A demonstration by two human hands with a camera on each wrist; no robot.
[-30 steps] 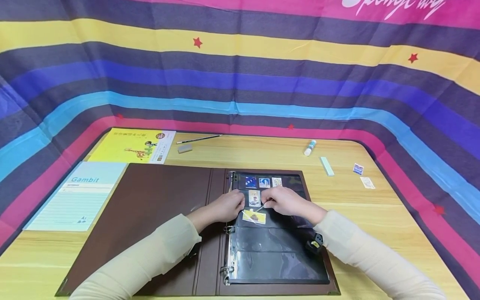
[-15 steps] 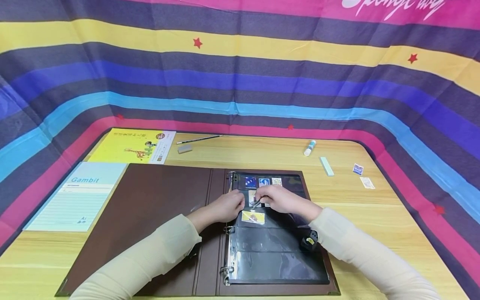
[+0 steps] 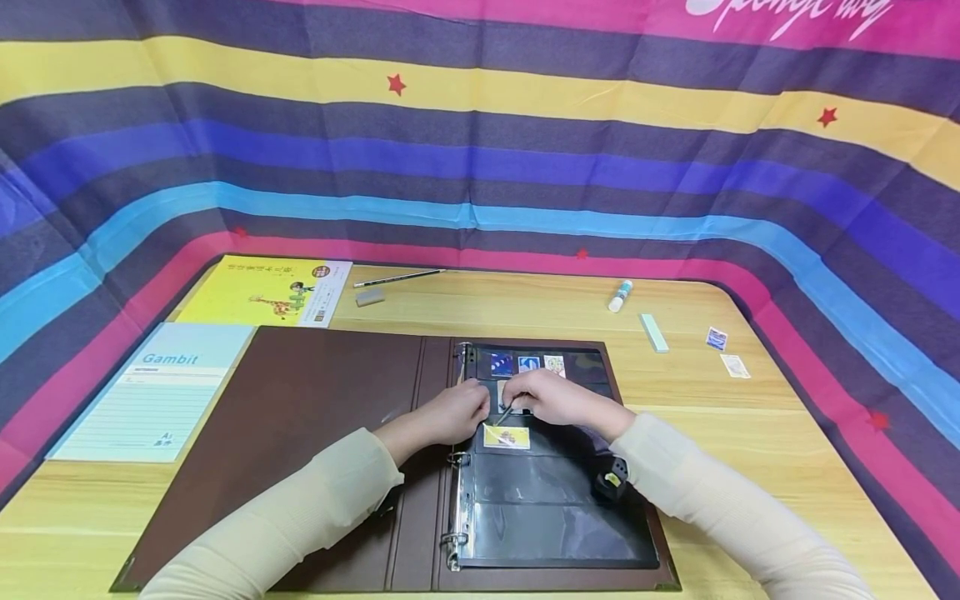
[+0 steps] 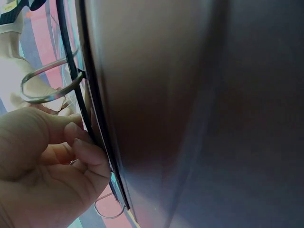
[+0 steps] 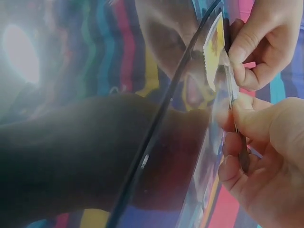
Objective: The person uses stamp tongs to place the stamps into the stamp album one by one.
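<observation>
A brown ring-binder stamp album (image 3: 330, 417) lies open, with a black pocket page (image 3: 562, 533) on its right side. My right hand (image 3: 546, 397) pinches slim metal tweezers (image 5: 244, 159), their tips at the upper edge of a yellow stamp (image 3: 507, 437) in the third row. At that stamp's left, my left hand (image 3: 459, 412), fingers curled, pinches the edge of the clear pocket film (image 5: 230, 80). Three stamps fill the top row, among them a dark blue stamp (image 3: 501, 364). Below them, my right hand partly covers a second-row stamp (image 3: 502, 395).
Two loose stamps, a blue one (image 3: 716, 337) and a pale one (image 3: 735, 366), lie on the table's right. Nearby are a mint-coloured strip (image 3: 654, 332) and a glue stick (image 3: 620, 296). Behind the album rest a pencil (image 3: 397, 278), an eraser (image 3: 370, 297), a yellow book (image 3: 255, 292) and a notebook (image 3: 153, 392).
My right hand has slid left with the tweezers, covering more of the second-row stamp. The yellow stamp has shifted slightly left and lies straighter. My left hand stays in place.
</observation>
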